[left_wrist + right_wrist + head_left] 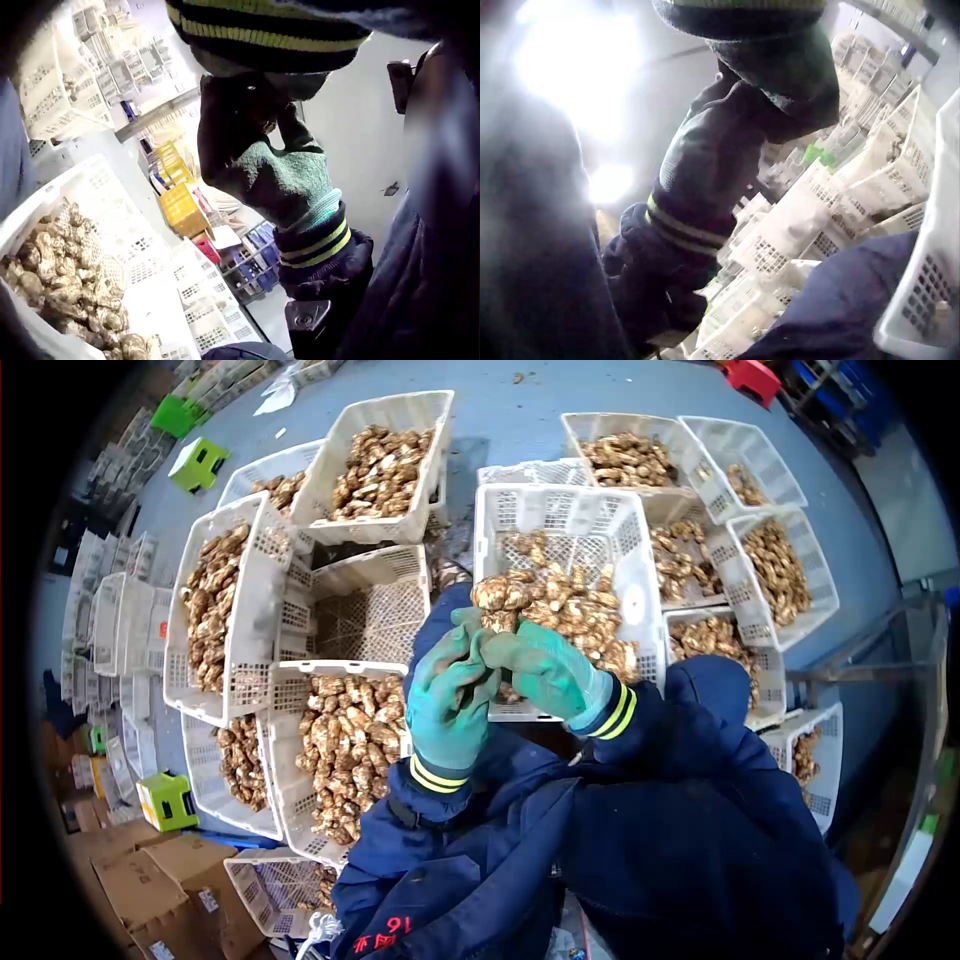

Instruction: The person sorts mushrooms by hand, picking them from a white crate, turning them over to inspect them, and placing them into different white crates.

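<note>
A large mushroom (pixel 501 594) with a broad brown, pale-streaked cap stands upright above the gloved fingers, its stem pointing down. My left hand (pixel 447 695), in a green and grey knit glove, pinches the stem from the left. From the other side my right hand (pixel 548 670), gloved alike, grips the stem with curled fingers. Both hands meet just below the cap, hiding the stem's lower end. Behind them a white plastic crate (pixel 560 500) holds a heap of similar mushrooms (pixel 575 610). In both wrist views the fingertips are dark and partly hidden.
Several more crates surround me; one at the left (pixel 345 668) is filled with mushrooms, beside a nearly bare one (pixel 370 595). Green stools (pixel 167 801) and cardboard boxes (pixel 150 880) stand farther left. A metal frame (pixel 850 672) is at the right.
</note>
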### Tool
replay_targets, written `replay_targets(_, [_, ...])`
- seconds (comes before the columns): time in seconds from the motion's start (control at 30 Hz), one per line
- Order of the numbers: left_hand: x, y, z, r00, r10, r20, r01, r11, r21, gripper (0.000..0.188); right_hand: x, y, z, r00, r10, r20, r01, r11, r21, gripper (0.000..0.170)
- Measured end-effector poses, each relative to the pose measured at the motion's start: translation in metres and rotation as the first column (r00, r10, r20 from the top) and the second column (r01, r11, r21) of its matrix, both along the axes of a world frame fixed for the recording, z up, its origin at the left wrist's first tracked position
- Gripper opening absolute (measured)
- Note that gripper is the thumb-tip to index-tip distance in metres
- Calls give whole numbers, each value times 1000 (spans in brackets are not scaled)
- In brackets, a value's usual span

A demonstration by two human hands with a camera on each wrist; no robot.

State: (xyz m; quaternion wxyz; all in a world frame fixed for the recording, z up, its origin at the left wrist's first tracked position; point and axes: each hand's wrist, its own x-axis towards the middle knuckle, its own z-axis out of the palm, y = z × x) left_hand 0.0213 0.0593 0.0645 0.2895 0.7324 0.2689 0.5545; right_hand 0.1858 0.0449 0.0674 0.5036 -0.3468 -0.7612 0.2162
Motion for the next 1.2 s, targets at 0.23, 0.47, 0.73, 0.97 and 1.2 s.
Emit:
replay_targets(0.23, [19, -42, 3, 988, -137, 74, 148, 971, -187, 29, 47, -58, -1, 910, -398, -117, 295, 820, -491, 53])
replay_targets(0.47, [19, -77, 17, 992, -113, -57, 78, 902, -425, 26, 82, -74, 30, 852, -504, 143, 494, 863, 101, 53])
replay_targets(0.73, [25, -83, 24, 990, -132, -54, 100, 912, -398, 26, 81, -82, 42, 795, -516, 320, 480, 857, 190, 50])
replay_targets(0.97, [49, -84, 28, 985, -167, 30, 159, 844, -513, 40, 80, -94, 39, 633, -507, 585, 543, 829, 131, 36])
replay_targets(1.2, [75, -82, 18, 864, -415, -283, 288, 871, -399, 46, 127, -131, 28, 615, -610, 500, 680, 731, 56, 26])
